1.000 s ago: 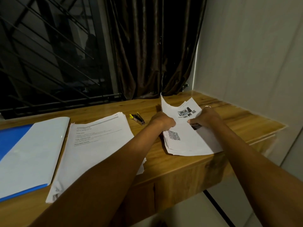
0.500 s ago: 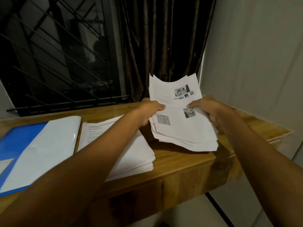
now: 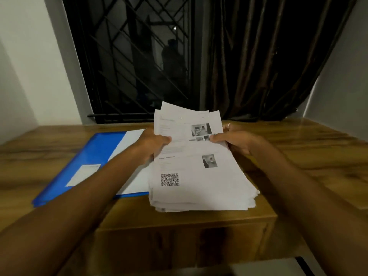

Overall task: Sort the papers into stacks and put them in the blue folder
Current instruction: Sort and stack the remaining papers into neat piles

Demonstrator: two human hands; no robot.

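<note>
a person's two bare forearms reach forward over a wooden desk (image 3: pixel 310 156). both hands grip a thick stack of papers (image 3: pixel 201 176) by its sides, near the far end. the left hand (image 3: pixel 153 145) pinches the left edge with the thumb on the top sheet; its other fingers are hidden beneath. the right hand (image 3: pixel 237 140) pinches the right edge the same way, thumb on top and fingers curled behind. the stack's far end is tilted up toward the camera, and its near end sits low by the front of the desk; whether it touches the wood cannot be told. the top sheet shows small photos and a square code. the blue folder (image 3: pixel 95 154) lies open just to the left, a white sheet inside, its right part under the left forearm and the stack's edge. the edges look uneven, so the step seems to be squaring the pile. it likely goes best with even pressure from both hands, tapping the low edge on the desk, then sliding it flat into the folder.
</note>
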